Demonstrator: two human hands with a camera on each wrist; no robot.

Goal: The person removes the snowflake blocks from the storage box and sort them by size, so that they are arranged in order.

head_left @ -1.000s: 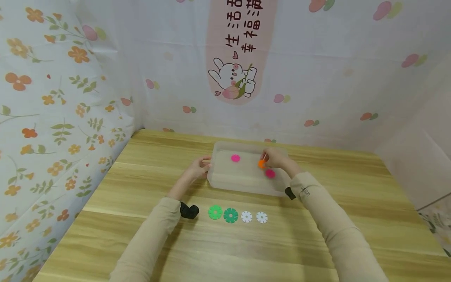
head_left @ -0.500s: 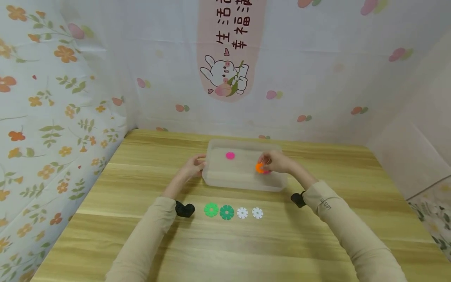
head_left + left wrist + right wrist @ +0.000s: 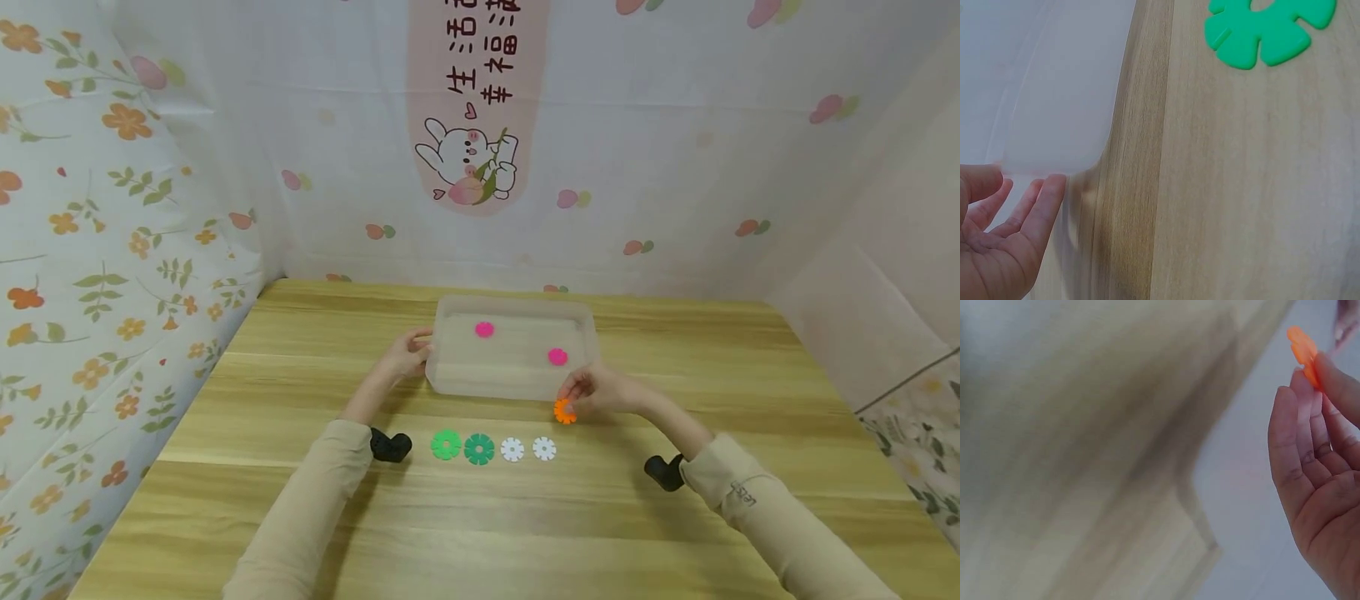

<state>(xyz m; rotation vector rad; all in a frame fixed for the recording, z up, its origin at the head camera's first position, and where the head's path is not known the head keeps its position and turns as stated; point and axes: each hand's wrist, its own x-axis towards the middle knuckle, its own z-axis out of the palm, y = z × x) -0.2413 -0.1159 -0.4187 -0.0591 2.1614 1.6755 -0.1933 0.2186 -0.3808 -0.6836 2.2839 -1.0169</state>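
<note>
My right hand (image 3: 606, 390) pinches an orange, notched plastic disc (image 3: 565, 411) between thumb and fingers, just off the near right side of a translucent plastic bin (image 3: 510, 387). The right wrist view shows the orange disc edge-on at the fingertips. At the bin's left end, my left hand (image 3: 405, 357) touches the outer wall with thumb and fairly straight fingertips. Two pink discs (image 3: 484, 330) lie inside the bin. In front of it a row runs from a light green disc (image 3: 446, 444) to a darker green disc (image 3: 479, 449), then two white discs (image 3: 512, 450).
The wooden table (image 3: 480, 533) meets a patterned cloth backdrop (image 3: 315, 125) behind the bin. Black wrist-worn devices sit at the left cuff (image 3: 390, 446) and right cuff (image 3: 665, 472). The row of discs lies between the forearms.
My right hand has carried the orange disc out of the bin, toward me over the near wall, uncovering the right pink disc. My left hand stays at the bin's left end.
</note>
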